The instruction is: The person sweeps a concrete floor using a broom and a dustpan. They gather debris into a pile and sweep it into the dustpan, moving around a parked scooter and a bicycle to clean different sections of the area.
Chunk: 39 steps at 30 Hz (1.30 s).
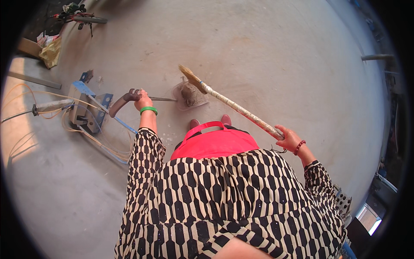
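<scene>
My left hand (pixel 142 99), with a green band at its wrist, is closed around a dark curved handle (pixel 124 101) and a thin rod that runs right to a clear plastic container (pixel 203 105) on the floor. Greyish dust and debris (pixel 189 97) lie in that container. My right hand (pixel 288 139), wearing a red beaded bracelet, grips the lower end of a long broom handle (pixel 241 110) wrapped in shiny material. The straw bristles (pixel 189 73) of the broom reach over the container's top edge.
A blue and grey metal fixture (pixel 79 103) with loose cables and hoses (pixel 81 129) stands to my left. Farther up on the left are a metal bar (pixel 34 80), a yellow plastic bag (pixel 51 53) and a bicycle wheel (pixel 89 19). Beyond my feet spreads a concrete floor (pixel 258 48).
</scene>
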Each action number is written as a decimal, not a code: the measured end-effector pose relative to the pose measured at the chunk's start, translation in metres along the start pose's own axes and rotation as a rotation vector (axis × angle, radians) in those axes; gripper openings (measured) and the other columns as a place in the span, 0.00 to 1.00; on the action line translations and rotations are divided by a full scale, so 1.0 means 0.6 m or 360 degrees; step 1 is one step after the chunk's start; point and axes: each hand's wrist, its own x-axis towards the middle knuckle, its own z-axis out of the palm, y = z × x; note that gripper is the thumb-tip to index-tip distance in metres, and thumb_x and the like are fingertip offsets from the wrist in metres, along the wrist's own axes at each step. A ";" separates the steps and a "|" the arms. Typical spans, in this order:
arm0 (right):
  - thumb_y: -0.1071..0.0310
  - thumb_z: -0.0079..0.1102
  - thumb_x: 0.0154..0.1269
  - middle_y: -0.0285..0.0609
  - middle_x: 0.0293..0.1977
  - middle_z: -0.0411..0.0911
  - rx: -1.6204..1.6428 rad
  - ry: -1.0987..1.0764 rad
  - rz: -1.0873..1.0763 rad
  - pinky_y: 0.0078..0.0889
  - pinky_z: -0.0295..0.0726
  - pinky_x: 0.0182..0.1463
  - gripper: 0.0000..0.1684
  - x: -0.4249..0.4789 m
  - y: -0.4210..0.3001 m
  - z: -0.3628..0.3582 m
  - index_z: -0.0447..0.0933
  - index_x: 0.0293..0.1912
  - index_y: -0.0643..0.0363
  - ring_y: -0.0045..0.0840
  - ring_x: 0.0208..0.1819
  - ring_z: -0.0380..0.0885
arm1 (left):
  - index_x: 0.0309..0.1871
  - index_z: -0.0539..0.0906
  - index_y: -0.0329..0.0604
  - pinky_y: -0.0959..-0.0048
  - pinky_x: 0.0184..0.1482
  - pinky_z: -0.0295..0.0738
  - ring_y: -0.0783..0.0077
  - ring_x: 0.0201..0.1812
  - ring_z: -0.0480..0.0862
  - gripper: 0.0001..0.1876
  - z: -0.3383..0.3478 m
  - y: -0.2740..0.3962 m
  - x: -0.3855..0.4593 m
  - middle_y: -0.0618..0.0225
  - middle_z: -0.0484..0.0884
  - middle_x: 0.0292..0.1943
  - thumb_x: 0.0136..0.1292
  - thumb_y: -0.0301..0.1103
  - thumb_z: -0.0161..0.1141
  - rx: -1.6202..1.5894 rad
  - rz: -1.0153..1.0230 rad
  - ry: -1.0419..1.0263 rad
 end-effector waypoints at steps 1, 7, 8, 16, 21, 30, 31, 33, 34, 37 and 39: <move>0.70 0.59 0.40 0.53 0.33 0.74 -0.0110 0.0077 -0.0032 0.36 0.72 0.39 0.33 -0.002 0.005 -0.010 0.62 0.51 0.57 0.41 0.37 0.73 | 0.21 0.74 0.39 0.76 0.31 0.67 0.76 0.25 0.74 0.07 -0.002 -0.011 0.010 0.71 0.77 0.21 0.50 0.32 0.54 0.0000 0.0020 -0.0018; 0.71 0.56 0.41 0.52 0.31 0.74 -0.0240 0.0075 0.0117 0.36 0.72 0.36 0.26 0.091 -0.014 -0.022 0.66 0.46 0.56 0.40 0.34 0.74 | 0.20 0.74 0.38 0.72 0.36 0.66 0.78 0.27 0.74 0.08 0.017 0.035 -0.049 0.71 0.77 0.21 0.51 0.31 0.53 -0.0036 -0.0118 0.0004; 0.71 0.56 0.42 0.52 0.29 0.73 -0.0262 0.0023 0.0120 0.36 0.72 0.35 0.23 0.113 -0.011 0.003 0.66 0.43 0.58 0.40 0.33 0.74 | 0.21 0.75 0.39 0.74 0.19 0.66 0.75 0.21 0.73 0.14 0.005 0.016 -0.039 0.70 0.77 0.22 0.52 0.42 0.55 0.0004 -0.0061 0.0051; 0.66 0.59 0.40 0.52 0.35 0.74 -0.0058 -0.0218 -0.0007 0.35 0.71 0.43 0.25 0.108 -0.020 0.118 0.69 0.44 0.58 0.40 0.40 0.72 | 0.18 0.76 0.40 0.75 0.29 0.67 0.74 0.24 0.75 0.12 0.006 0.054 -0.072 0.69 0.78 0.20 0.48 0.39 0.54 0.0262 0.0149 0.0003; 0.61 0.61 0.42 0.54 0.40 0.72 0.0253 -0.0077 0.0131 0.34 0.69 0.47 0.31 -0.012 0.017 0.070 0.66 0.49 0.59 0.40 0.43 0.71 | 0.18 0.75 0.41 0.77 0.29 0.67 0.76 0.24 0.75 0.11 -0.009 0.007 -0.035 0.73 0.77 0.19 0.49 0.38 0.55 0.0109 0.0025 -0.0034; 0.62 0.58 0.45 0.53 0.36 0.73 0.0506 0.0168 0.0648 0.35 0.70 0.42 0.25 -0.102 0.101 0.058 0.66 0.45 0.59 0.42 0.40 0.72 | 0.30 0.72 0.42 0.66 0.36 0.70 0.74 0.39 0.74 0.12 -0.026 0.016 -0.062 0.68 0.77 0.35 0.56 0.42 0.51 -0.0122 -0.0084 -0.0139; 0.63 0.58 0.45 0.53 0.35 0.73 0.0321 0.0106 0.0664 0.36 0.70 0.41 0.23 -0.076 0.093 0.080 0.67 0.43 0.60 0.42 0.39 0.72 | 0.30 0.71 0.42 0.66 0.37 0.70 0.73 0.40 0.74 0.12 -0.043 0.004 -0.050 0.67 0.77 0.36 0.56 0.42 0.51 -0.0160 -0.0092 -0.0105; 0.65 0.57 0.43 0.53 0.33 0.73 0.0376 0.0016 0.0698 0.36 0.70 0.41 0.20 -0.037 0.142 0.107 0.69 0.39 0.61 0.43 0.39 0.72 | 0.30 0.71 0.41 0.65 0.38 0.70 0.73 0.39 0.74 0.13 -0.047 -0.002 -0.047 0.67 0.77 0.37 0.57 0.43 0.51 -0.0114 -0.0065 -0.0117; 0.64 0.58 0.43 0.54 0.34 0.73 0.0251 -0.0062 0.0660 0.36 0.70 0.41 0.20 -0.020 0.111 0.094 0.69 0.39 0.61 0.43 0.39 0.72 | 0.30 0.71 0.41 0.65 0.38 0.70 0.72 0.39 0.74 0.13 -0.051 0.000 -0.051 0.67 0.77 0.37 0.57 0.43 0.51 -0.0091 -0.0049 -0.0126; 0.63 0.59 0.44 0.54 0.36 0.73 0.0111 -0.0323 0.0515 0.35 0.70 0.42 0.23 0.057 0.056 0.085 0.69 0.42 0.61 0.42 0.40 0.72 | 0.29 0.75 0.44 0.76 0.27 0.71 0.77 0.30 0.75 0.09 -0.067 -0.006 -0.052 0.72 0.77 0.27 0.54 0.39 0.54 -0.0177 -0.0063 0.0042; 0.61 0.59 0.44 0.54 0.38 0.73 0.0147 -0.0355 0.0352 0.34 0.70 0.43 0.26 0.086 0.061 0.098 0.69 0.45 0.61 0.40 0.42 0.72 | 0.28 0.75 0.43 0.76 0.27 0.71 0.77 0.30 0.75 0.09 -0.051 0.006 -0.061 0.72 0.77 0.28 0.53 0.38 0.55 -0.0131 -0.0070 0.0007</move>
